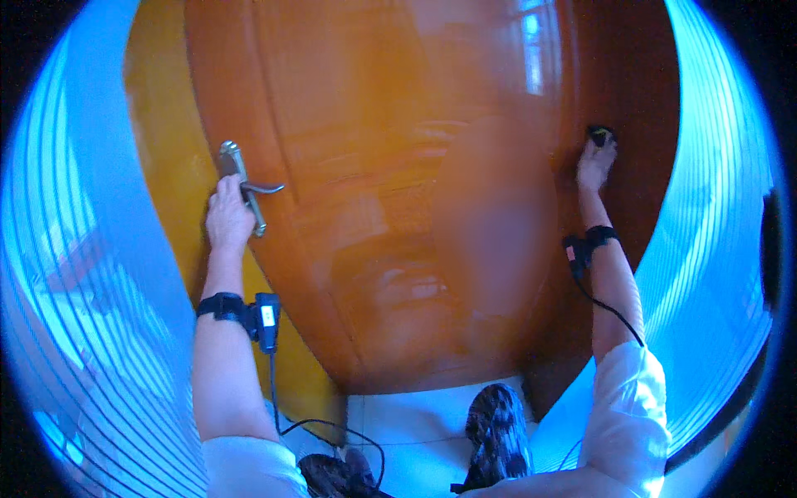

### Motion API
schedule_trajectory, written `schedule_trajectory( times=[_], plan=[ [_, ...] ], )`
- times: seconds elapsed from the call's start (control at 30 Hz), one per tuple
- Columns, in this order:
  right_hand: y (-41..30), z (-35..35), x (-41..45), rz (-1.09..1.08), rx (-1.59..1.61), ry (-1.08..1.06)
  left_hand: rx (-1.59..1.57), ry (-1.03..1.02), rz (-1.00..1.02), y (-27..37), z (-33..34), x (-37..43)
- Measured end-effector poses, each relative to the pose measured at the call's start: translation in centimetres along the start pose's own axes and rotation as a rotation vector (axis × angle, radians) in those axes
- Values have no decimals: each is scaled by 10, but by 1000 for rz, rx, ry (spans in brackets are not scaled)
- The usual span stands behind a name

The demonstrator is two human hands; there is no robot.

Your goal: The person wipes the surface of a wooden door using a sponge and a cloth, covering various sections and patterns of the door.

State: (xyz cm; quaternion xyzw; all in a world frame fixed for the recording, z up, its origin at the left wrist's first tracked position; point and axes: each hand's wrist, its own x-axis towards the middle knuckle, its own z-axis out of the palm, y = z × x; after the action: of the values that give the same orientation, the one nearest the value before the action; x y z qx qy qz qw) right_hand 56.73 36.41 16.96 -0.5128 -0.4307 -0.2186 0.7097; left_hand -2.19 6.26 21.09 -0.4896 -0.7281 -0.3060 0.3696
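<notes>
My left hand [230,215] is at the metal door handle [234,163], its fingers curled over the long backplate. The handle's curved lever [266,188] sticks out to the right of my fingers. In front of me is a glossy orange-brown wooden door [373,162], with a yellowish strip [165,162] along its left side. Over at the right, my right hand [598,165] grips a small black object [601,134] with a yellowish mark, held against the dark brown surface. Its exact kind is too small to tell.
Black straps with small devices circle both forearms, the left device [268,324] and right device [578,252] trailing cables. My patterned right shoe [498,429] stands on pale floor tiles [411,411] by the door's foot. Bluish walls [716,187] curve at both sides.
</notes>
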Motion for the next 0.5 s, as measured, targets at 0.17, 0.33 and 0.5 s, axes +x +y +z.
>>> schedule_trajectory(
  times=[0.17, 0.33, 0.5],
  plan=[
    [-117, 14, -29, 274, 14, 104, 122, 19, 68, -18, 10, 3],
    [-232, 31, -54, -30, -22, 112, 58, 13, 78, -21, 8, 1],
    [-346, 27, -106, -326, 222, -45, 72, -2, 57, -18, 3, 1]
  ],
)
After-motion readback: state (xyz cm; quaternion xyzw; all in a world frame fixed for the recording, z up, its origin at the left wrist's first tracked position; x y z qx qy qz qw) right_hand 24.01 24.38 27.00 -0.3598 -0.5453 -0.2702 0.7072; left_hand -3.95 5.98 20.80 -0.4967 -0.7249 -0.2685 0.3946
